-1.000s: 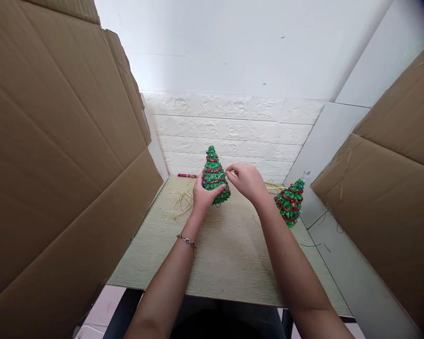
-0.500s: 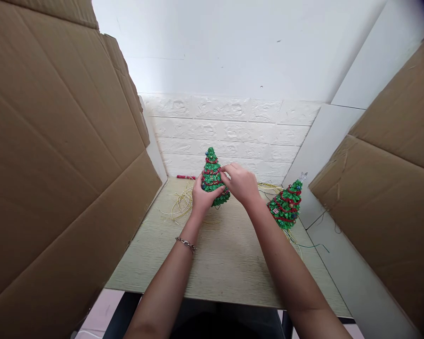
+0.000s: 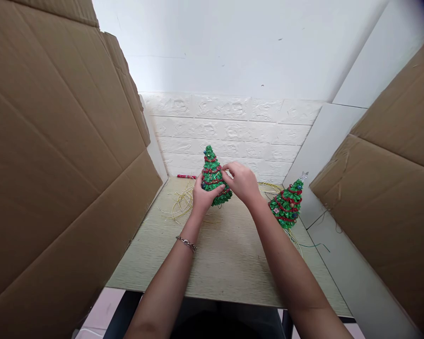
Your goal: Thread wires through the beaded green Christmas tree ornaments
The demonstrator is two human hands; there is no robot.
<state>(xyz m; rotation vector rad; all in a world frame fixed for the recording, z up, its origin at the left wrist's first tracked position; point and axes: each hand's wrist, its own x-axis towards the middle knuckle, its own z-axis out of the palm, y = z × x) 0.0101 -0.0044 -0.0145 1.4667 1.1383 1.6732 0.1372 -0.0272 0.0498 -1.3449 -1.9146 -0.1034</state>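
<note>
A pale wall [image 3: 233, 52] fills twelve o'clock, with a cardboard sheet [image 3: 67, 122] at nine and a cardboard panel [image 3: 385, 165] at three. The table [image 3: 226, 254] spreads out below, toward six.

Near the centre of the clock is the held tree [image 3: 212, 179], green and tilted slightly, its tip leaning toward eleven. Between three and four o'clock from it, well apart, leans a second tree [image 3: 288, 205].

The left hand [image 3: 203, 195] is clamped around the held tree's lower half, thumb across the front. The right hand [image 3: 243, 181] has its thumb and fingertips at the tree's three o'clock flank — I cannot tell whether they meet, or grip anything.

As far as I can judge, the decorating is well along: green tiers, red garland and a few small baubles are on. The second tree carries a clear star [image 3: 305, 176] at its tip; the held one shows none, so a topper may be what is left.

Loose yellow wire [image 3: 182, 202] lies at eight o'clock from the held tree, a red pen [image 3: 186, 176] at nine. A pale strand [image 3: 217, 173] crosses its front — its ends are too small to follow.
</note>
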